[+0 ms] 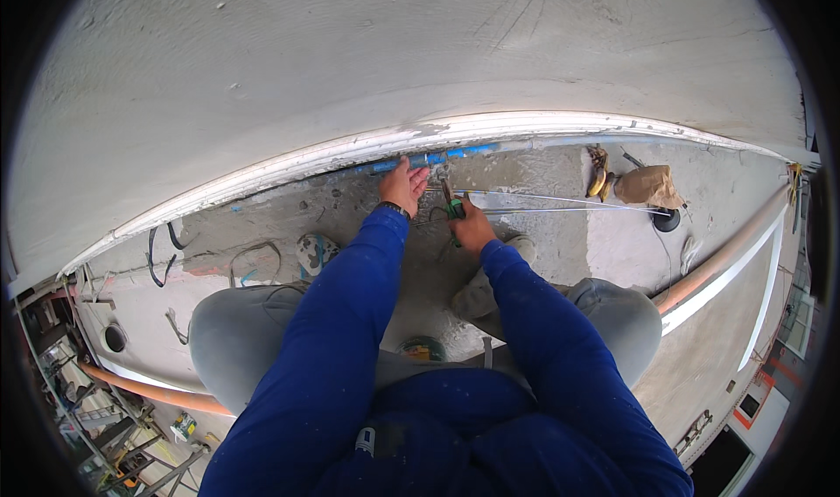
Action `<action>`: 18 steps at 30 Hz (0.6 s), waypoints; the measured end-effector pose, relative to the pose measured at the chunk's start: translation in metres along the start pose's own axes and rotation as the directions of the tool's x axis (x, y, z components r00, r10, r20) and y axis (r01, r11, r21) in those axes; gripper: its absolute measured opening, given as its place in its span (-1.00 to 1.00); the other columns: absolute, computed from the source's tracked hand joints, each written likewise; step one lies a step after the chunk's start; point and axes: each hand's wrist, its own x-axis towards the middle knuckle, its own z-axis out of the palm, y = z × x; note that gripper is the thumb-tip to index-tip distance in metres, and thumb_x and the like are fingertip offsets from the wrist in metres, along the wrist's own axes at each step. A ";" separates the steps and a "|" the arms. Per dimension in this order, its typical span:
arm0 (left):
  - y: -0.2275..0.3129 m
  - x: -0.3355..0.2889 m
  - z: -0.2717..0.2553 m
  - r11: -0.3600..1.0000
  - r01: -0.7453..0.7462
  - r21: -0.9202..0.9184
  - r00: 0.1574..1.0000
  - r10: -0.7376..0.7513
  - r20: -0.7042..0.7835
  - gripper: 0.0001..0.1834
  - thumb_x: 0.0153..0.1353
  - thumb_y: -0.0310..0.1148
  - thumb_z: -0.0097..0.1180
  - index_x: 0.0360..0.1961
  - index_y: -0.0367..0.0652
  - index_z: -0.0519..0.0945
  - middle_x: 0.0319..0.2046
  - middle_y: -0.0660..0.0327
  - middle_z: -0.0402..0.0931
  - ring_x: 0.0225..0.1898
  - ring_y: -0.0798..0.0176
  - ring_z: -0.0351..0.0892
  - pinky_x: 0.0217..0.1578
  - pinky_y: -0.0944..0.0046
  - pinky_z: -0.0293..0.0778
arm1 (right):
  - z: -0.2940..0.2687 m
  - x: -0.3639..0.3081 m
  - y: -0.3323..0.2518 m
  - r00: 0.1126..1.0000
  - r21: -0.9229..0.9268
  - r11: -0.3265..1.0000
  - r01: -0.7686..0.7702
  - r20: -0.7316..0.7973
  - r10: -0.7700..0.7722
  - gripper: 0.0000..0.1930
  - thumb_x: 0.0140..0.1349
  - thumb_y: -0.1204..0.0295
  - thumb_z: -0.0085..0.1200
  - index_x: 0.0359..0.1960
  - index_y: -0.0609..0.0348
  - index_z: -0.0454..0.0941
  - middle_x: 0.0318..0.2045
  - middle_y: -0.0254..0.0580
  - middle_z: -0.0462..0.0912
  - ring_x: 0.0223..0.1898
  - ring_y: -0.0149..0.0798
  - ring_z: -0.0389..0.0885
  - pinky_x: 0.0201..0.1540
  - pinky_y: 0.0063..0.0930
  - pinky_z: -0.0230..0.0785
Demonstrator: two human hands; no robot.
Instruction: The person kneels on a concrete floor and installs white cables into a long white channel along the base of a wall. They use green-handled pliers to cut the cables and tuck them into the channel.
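Note:
Along the foot of the wall runs a blue pipe (472, 151), spotted with mortar. My left hand (402, 187) is at the pipe, its fingers partly extended and the palm turned toward the right hand. I see nothing held in it. My right hand (473, 228) is closed around a green-handled tool (455, 208). The tool's narrow, brownish end points up toward the pipe, close to a pale joint. Whether the tip touches the pipe, I cannot tell. Thin metal rods (542, 198) lie on the floor to the right of my hands.
White trim (350, 143) lines the wall base. At right are a brown paper bag (647, 186), a black round object (667, 220), a yellow-and-dark item (599, 180) and an orange pipe (726, 248). Dark cable (154, 261) sticks up at left. A green container (423, 348) stands between my legs.

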 end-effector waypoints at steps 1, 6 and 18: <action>-0.001 0.002 0.002 0.999 -0.008 -0.040 1.000 0.009 0.011 -0.57 0.48 -0.07 0.15 0.18 -0.11 0.43 -0.01 0.09 0.57 0.01 0.07 0.68 0.08 -0.02 0.50 | 0.003 0.002 0.002 1.000 0.026 1.000 -0.005 0.004 0.005 -0.37 0.17 0.39 0.15 0.34 0.18 0.47 0.05 0.34 0.67 0.17 0.28 0.61 0.20 -0.03 0.45; 0.002 -0.001 0.005 0.995 0.018 -0.103 1.000 -0.019 -0.010 -0.66 0.46 -0.13 0.18 0.07 -0.09 0.46 -0.15 0.14 0.56 -0.06 0.09 0.70 0.06 -0.04 0.51 | 0.015 0.011 0.001 0.998 0.054 0.997 0.055 -0.028 -0.053 -0.44 0.14 0.39 0.22 0.23 0.22 0.52 -0.09 0.19 0.72 -0.02 0.13 0.70 0.06 -0.13 0.50; -0.001 -0.003 0.004 0.999 0.017 -0.049 0.996 -0.021 -0.091 -0.65 0.44 -0.06 0.18 0.07 -0.03 0.50 -0.14 0.17 0.57 -0.05 0.11 0.68 -0.09 0.01 0.45 | 0.012 0.022 -0.016 0.992 0.280 0.960 -0.011 0.121 -0.024 -0.56 0.20 0.49 0.23 0.16 0.17 0.57 -0.25 -0.21 0.70 -0.23 -0.29 0.64 -0.11 -0.36 0.49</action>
